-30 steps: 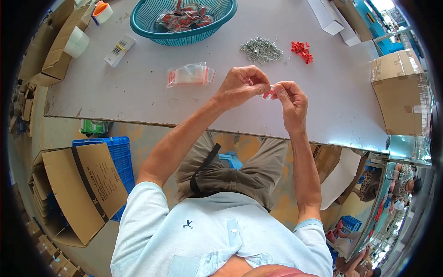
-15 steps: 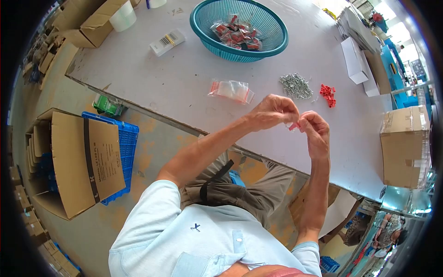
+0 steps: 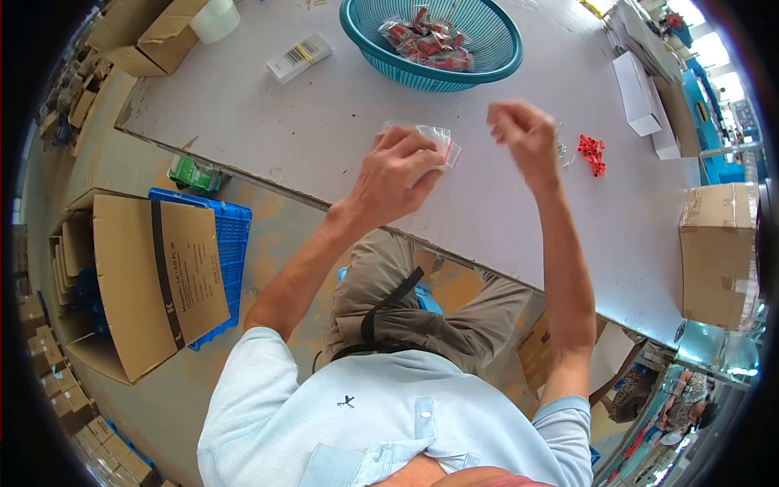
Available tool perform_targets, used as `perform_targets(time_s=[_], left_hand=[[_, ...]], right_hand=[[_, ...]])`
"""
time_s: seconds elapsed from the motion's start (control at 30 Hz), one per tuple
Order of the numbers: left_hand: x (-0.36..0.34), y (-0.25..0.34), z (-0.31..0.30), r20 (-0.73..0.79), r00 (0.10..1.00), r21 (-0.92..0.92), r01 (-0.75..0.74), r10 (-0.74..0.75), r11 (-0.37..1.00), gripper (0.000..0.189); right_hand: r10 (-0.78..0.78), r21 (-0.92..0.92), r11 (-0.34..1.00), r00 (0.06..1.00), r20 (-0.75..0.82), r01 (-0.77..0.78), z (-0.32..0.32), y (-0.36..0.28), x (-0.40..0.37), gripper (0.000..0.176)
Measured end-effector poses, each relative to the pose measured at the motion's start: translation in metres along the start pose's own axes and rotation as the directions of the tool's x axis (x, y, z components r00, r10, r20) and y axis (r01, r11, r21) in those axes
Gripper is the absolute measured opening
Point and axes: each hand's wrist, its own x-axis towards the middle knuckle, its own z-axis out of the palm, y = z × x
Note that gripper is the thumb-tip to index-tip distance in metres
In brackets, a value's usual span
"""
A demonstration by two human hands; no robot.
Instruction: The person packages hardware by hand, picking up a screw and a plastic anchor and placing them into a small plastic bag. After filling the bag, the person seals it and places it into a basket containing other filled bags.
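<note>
My left hand point(image 3: 393, 174) rests on the table with its fingers curled over small clear zip-lock bags point(image 3: 444, 144) with a red seal line; one end of them sticks out past the fingertips. My right hand point(image 3: 526, 140) is raised below the basket's rim and smeared by motion, so its fingers cannot be made out. It covers most of a pile of small metal screws point(image 3: 563, 154). To its right lie small red plastic pieces point(image 3: 591, 155). The teal plastic basket point(image 3: 377, 65) contains several clear bags with red pieces point(image 3: 430, 40).
A labelled clear pack point(image 3: 299, 58) and a white roll point(image 3: 215, 20) lie at the table's far left. White boxes point(image 3: 637, 93) and a taped carton point(image 3: 718, 256) stand right. An open carton point(image 3: 154, 284) on a blue crate point(image 3: 231, 268) stands left of the table.
My hands have parted. The left moved left and down onto the zip-lock bags; the right rose toward the basket. The small red piece between my fingertips is out of sight.
</note>
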Motion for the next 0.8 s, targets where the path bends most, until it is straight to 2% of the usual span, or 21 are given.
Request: perform_targets(time_s=[0.03, 0.07, 0.2, 0.27, 0.3, 0.37, 0.5, 0.57, 0.7, 0.77, 0.8], left_hand=[[0.001, 0.007, -0.003, 0.087, 0.996, 0.075, -0.03, 0.024, 0.997, 0.026], [0.0, 0.011, -0.004, 0.182, 0.982, 0.145, -0.07, 0.043, 0.987, 0.033], [-0.007, 0.007, 0.006, 0.299, 0.954, 0.204, -0.069, 0.005, 0.976, 0.038], [-0.008, 0.005, 0.007, 0.336, 0.942, 0.24, -0.073, -0.012, 0.968, 0.04], [-0.008, 0.005, 0.007, 0.336, 0.942, 0.243, -0.074, -0.013, 0.967, 0.04], [-0.009, 0.007, 0.006, 0.324, 0.943, 0.237, -0.002, -0.077, 0.971, 0.04], [-0.008, 0.006, 0.006, 0.351, 0.933, 0.237, -0.003, -0.083, 0.972, 0.037], [-0.007, 0.006, 0.008, 0.37, 0.924, 0.251, -0.004, -0.093, 0.968, 0.034], [-0.003, 0.008, 0.009, 0.344, 0.938, 0.238, -0.034, -0.051, 0.971, 0.031], [0.002, 0.014, 0.008, 0.184, 0.982, 0.268, -0.083, 0.034, 0.96, 0.029], [0.004, 0.017, 0.012, 0.182, 0.982, 0.267, -0.094, 0.046, 0.959, 0.029]], right_hand=[[-0.072, -0.225, 0.971, 0.995, 0.064, 0.085, 0.004, 0.01, -0.016, 0.027], [-0.128, -0.427, 0.887, 0.982, 0.139, 0.176, 0.005, 0.018, -0.029, 0.03], [-0.091, -0.561, 0.817, 0.99, 0.104, 0.133, 0.026, 0.016, -0.05, 0.032], [-0.097, -0.705, 0.695, 0.99, 0.104, 0.142, 0.032, 0.016, -0.052, 0.03], [-0.099, -0.703, 0.696, 0.99, 0.104, 0.144, 0.032, 0.016, -0.051, 0.03], [0.024, -0.669, 0.742, 0.996, 0.084, 0.039, 0.033, 0.016, -0.051, 0.024], [0.05, -0.678, 0.735, 0.996, 0.073, 0.013, 0.015, 0.019, -0.057, 0.015], [0.104, -0.67, 0.741, 0.994, 0.038, -0.052, 0.009, 0.018, -0.063, 0.01], [0.061, -0.595, 0.803, 0.998, 0.024, -0.035, 0.0, 0.021, -0.072, 0.007], [0.267, -0.294, 0.914, 0.96, -0.085, -0.28, 0.0, 0.006, -0.078, 0.009], [0.258, -0.293, 0.916, 0.962, -0.093, -0.274, -0.002, 0.007, -0.082, 0.009]])
